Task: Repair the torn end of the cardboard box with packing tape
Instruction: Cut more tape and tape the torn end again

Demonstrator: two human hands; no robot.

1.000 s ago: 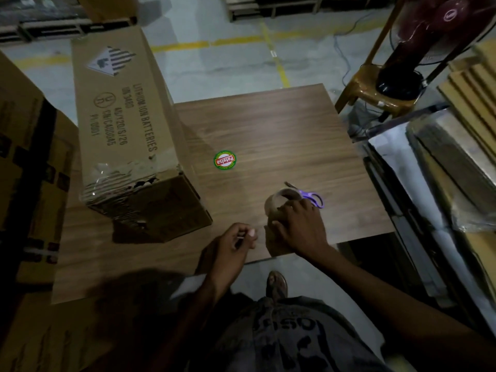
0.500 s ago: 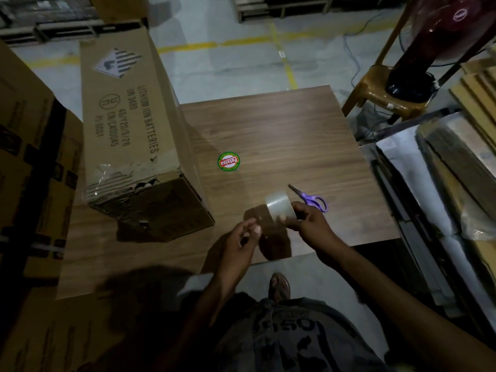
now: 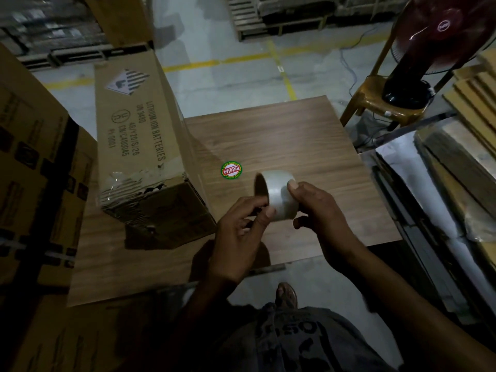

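Observation:
A long cardboard box [image 3: 134,124] printed "LITHIUM ION BATTERIES" lies on the left of the wooden table [image 3: 281,135]. Its near end [image 3: 161,208] is torn and carries crumpled clear tape. A roll of clear packing tape [image 3: 277,196] is held above the table's front part. My right hand [image 3: 319,208] grips the roll from the right, thumb on top. My left hand [image 3: 241,229] touches the roll's near edge with thumb and fingertips. The scissors seen earlier are hidden behind my hands.
A round green and red sticker [image 3: 231,170] sits mid-table. Stacked cartons [image 3: 32,170] stand at the left. A dark red fan [image 3: 434,41] rests on a yellow plastic chair [image 3: 381,100] at the far right. Flat boards and sheets [image 3: 456,162] pile at the right.
My right hand lifted the tape roll off the table and turned it sideways. My left hand came up to the roll's edge. The scissors became covered by my hands.

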